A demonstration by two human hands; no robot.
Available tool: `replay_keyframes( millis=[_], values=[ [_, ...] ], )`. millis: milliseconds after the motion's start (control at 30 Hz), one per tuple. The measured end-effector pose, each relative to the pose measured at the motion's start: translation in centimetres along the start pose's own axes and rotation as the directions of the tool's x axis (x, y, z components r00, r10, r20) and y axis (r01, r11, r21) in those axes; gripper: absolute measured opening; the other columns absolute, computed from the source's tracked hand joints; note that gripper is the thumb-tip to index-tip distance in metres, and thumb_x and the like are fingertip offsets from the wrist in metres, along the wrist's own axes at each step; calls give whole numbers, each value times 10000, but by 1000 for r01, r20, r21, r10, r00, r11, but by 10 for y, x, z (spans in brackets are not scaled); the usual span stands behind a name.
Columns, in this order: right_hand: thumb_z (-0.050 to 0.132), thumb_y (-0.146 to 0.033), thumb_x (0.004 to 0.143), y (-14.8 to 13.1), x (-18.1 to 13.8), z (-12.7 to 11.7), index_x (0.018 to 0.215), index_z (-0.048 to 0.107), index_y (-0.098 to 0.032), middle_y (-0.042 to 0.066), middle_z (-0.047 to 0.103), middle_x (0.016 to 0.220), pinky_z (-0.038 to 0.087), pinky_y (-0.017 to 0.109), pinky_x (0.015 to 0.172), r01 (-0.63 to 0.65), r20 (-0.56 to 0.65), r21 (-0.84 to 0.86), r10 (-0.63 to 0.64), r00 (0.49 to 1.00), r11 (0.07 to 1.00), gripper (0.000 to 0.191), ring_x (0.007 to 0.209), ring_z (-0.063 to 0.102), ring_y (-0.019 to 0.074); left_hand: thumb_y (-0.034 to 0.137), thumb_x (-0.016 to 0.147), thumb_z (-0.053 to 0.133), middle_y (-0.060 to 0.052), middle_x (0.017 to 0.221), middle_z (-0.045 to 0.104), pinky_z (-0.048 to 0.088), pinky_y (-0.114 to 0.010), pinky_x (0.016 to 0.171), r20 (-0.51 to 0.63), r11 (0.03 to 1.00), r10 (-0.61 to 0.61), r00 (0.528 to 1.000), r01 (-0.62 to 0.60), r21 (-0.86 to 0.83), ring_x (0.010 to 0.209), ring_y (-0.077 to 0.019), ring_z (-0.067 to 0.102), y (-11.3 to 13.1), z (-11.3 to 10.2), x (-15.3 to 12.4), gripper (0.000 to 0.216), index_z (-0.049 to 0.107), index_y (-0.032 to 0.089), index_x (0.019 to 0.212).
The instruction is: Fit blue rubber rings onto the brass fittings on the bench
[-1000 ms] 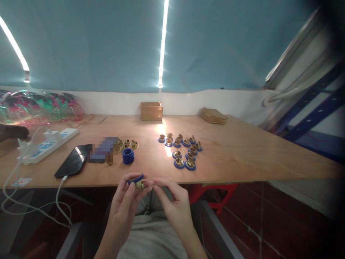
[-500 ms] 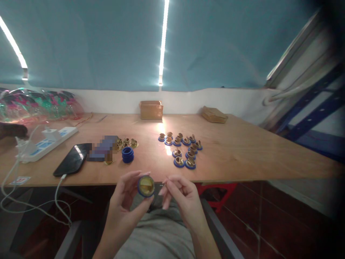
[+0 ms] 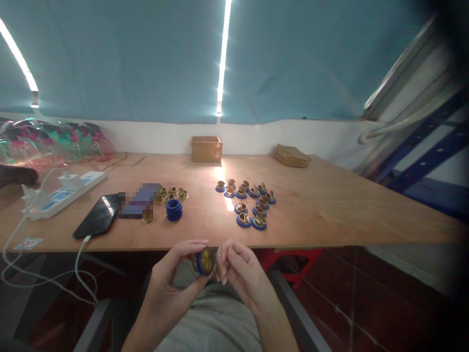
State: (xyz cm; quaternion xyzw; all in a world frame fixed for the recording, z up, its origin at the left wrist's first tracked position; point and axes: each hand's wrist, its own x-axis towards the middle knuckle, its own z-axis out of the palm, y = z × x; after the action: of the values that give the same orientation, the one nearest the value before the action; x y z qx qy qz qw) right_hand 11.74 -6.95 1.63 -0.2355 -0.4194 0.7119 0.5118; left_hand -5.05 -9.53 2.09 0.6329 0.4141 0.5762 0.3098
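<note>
My left hand (image 3: 172,278) pinches a brass fitting with a blue ring (image 3: 204,261) just below the table's front edge, over my lap. My right hand (image 3: 236,271) is beside it, fingers curled and touching the fitting's right side. On the wooden table (image 3: 330,205) stands a stack of blue rings (image 3: 174,209), a few bare brass fittings (image 3: 172,194) behind it, and a group of several brass fittings with blue rings (image 3: 249,203) to the right.
A black phone (image 3: 98,221) on a white cable lies at the left, next to a white power strip (image 3: 60,193). Coloured plastic packs (image 3: 54,142) sit far left. A small cardboard box (image 3: 205,148) and a brown packet (image 3: 292,156) stand at the back. Blue shelving (image 3: 432,146) rises at the right.
The left hand turned the ringed fitting from edge-on to face-on, then sideways, and lowered it slightly. The right hand let go briefly and has come back against the fitting.
</note>
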Motion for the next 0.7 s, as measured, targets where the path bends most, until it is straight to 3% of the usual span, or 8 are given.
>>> replay_keyframes(
  millis=[200, 400, 700],
  values=[
    [702, -441, 835, 5, 1, 1, 728, 587, -179, -49, 504, 558, 348, 213, 545, -24, 8, -105, 25, 1000, 994, 305, 513, 419, 97, 51, 764, 724, -61, 1136, 709, 538, -320, 931, 73, 990, 91, 993, -98, 97, 1072, -236, 674, 5, 0, -1, 404, 636, 263, 1096],
    [676, -433, 844, 3, 1, 5, 666, 560, -182, -29, 515, 606, 371, 224, 584, -35, -10, -120, 34, 999, 992, 329, 572, 463, 115, 60, 767, 719, -62, 1126, 713, 552, -338, 915, 67, 977, 127, 990, -136, 162, 1047, -240, 686, 10, -1, -2, 400, 625, 269, 1095],
    [625, -455, 877, 1, 0, 6, 631, 531, -194, -29, 482, 569, 389, 256, 615, 63, -16, -96, -65, 998, 993, 371, 585, 472, 139, 31, 760, 696, -57, 1125, 695, 547, -320, 903, 89, 961, 153, 984, -170, 218, 1049, -233, 677, 9, -2, -2, 408, 617, 270, 1081]
  ],
)
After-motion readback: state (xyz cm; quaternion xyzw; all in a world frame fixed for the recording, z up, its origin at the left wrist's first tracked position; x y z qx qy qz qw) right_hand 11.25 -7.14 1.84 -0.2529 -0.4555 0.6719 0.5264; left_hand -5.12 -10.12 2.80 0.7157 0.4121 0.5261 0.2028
